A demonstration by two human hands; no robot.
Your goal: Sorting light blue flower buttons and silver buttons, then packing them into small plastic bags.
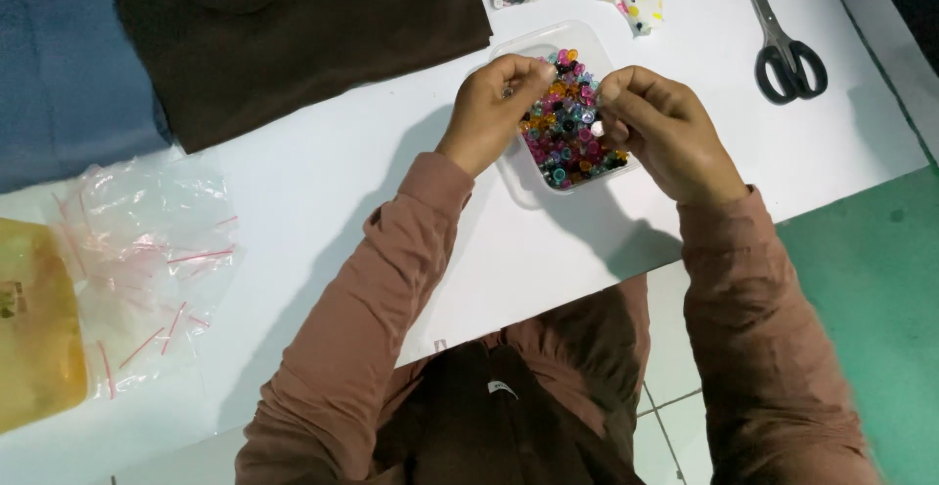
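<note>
Left hand and right hand pinched shut above bead tray; bare white table on left.

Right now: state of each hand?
Left hand: fingers pinched shut above the clear plastic tub of multicoloured buttons; held item too small to tell.
Right hand: likewise pinched shut, contents unclear.

A white bench stands on a floor of white tiles with a green mat beside it.
</note>
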